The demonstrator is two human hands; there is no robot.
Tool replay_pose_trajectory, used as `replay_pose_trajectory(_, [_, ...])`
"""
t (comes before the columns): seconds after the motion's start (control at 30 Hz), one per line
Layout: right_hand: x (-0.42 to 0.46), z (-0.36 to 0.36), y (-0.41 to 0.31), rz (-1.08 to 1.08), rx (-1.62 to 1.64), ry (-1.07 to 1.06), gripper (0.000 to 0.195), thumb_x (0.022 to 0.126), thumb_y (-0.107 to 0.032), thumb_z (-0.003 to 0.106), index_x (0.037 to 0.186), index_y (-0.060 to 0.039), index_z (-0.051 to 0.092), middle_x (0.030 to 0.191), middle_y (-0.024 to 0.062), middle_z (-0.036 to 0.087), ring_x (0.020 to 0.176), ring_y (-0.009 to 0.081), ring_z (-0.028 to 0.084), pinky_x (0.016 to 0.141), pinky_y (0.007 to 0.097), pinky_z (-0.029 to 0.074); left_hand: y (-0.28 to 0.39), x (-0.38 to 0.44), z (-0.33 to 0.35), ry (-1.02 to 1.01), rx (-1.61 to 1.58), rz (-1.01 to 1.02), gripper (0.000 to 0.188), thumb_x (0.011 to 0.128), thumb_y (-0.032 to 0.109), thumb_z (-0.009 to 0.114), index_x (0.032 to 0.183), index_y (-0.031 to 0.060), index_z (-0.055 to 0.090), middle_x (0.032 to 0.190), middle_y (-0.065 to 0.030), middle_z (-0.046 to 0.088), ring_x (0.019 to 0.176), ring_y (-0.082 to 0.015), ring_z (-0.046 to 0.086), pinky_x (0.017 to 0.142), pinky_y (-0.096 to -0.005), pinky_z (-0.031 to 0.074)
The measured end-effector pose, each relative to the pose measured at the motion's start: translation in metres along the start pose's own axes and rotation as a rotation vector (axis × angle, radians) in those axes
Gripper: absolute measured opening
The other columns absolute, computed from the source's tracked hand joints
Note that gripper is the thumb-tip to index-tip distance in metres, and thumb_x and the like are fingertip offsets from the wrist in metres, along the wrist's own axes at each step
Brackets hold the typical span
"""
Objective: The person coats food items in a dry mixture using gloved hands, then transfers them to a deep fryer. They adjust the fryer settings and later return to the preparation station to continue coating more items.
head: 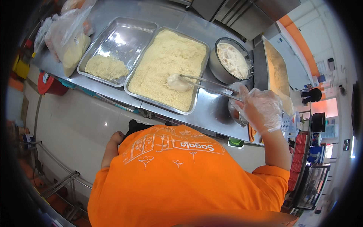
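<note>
In my right hand point(258, 109), inside a clear plastic glove, is a pair of metal tongs point(217, 86). Their tips are at a batter-coated piece of food point(179, 82), which lies on a bed of pale yellow crumbs point(170, 56). A metal tray point(131, 92) holds these crumbs. My left hand point(116, 137) is bare and low at my left side, beside black cloth; its fingers are mostly hidden. Right of the tray stands a metal pot point(219, 68) with more pieces in a creamy white batter point(232, 59).
A second metal tray point(124, 27) carries a smaller heap of crumbs point(106, 67). Plastic bags point(68, 42) stand at the steel table's point(170, 15) left end. Near my right wrist are a metal bowl point(234, 110) and a deep metal pan point(265, 59). A red tub point(51, 85) sits below the left edge.
</note>
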State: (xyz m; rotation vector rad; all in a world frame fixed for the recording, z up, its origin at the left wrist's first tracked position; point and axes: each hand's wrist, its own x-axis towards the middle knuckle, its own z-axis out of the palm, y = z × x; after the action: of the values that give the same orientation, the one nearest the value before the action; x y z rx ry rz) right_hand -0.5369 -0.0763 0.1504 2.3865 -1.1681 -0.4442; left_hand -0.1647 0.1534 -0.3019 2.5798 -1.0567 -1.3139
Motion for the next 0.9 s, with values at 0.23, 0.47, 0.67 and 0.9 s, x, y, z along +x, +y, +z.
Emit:
replay_pose_trajectory(0.23, [-0.002, 0.011, -0.001, 0.008, -0.009, 0.068, 0.034, 0.081, -0.036, 0.053, 0.107, -0.0140, 0.051, 0.066, 0.0037, 0.058, 0.062, 0.0198, 0.059, 0.062, 0.0340, 0.041, 0.003, 0.001, -0.007, -0.011, 0.007, 0.050, 0.027, 0.076, 0.023, 0.053, 0.093, 0.0028, 0.059, 0.092, -0.0186, 0.062, 0.090, -0.0323, 0.058, 0.080, -0.0358, 0.045])
replay_pose_trajectory(0.47, [-0.011, 0.003, 0.006, 0.035, -0.019, 0.030, 0.033, 0.081, -0.035, 0.053, 0.105, -0.0136, 0.051, 0.066, 0.0034, 0.058, 0.064, 0.0197, 0.059, 0.061, 0.0346, 0.042, 0.002, 0.003, -0.009, -0.048, 0.011, 0.020, 0.027, 0.076, 0.022, 0.053, 0.094, 0.0027, 0.059, 0.093, -0.0184, 0.061, 0.091, -0.0316, 0.058, 0.081, -0.0349, 0.044])
replay_pose_trajectory(0.67, [-0.019, 0.002, 0.009, 0.022, 0.003, 0.037, 0.032, 0.080, -0.037, 0.053, 0.100, -0.0120, 0.051, 0.065, 0.0036, 0.058, 0.062, 0.0210, 0.059, 0.060, 0.0355, 0.042, 0.003, 0.008, -0.013, -0.070, 0.043, 0.050, 0.028, 0.076, 0.022, 0.053, 0.095, 0.0026, 0.059, 0.095, -0.0191, 0.061, 0.093, -0.0318, 0.057, 0.082, -0.0350, 0.044])
replay_pose_trajectory(0.9, [-0.033, -0.016, 0.016, 0.192, -0.061, -0.016, 0.041, 0.075, -0.042, 0.059, 0.110, -0.0195, 0.054, 0.067, 0.0077, 0.058, 0.059, 0.0231, 0.057, 0.057, 0.0360, 0.044, 0.001, 0.024, -0.006, -0.061, 0.012, 0.091, 0.027, 0.077, 0.022, 0.052, 0.093, 0.0021, 0.060, 0.095, -0.0191, 0.061, 0.094, -0.0317, 0.057, 0.082, -0.0358, 0.044])
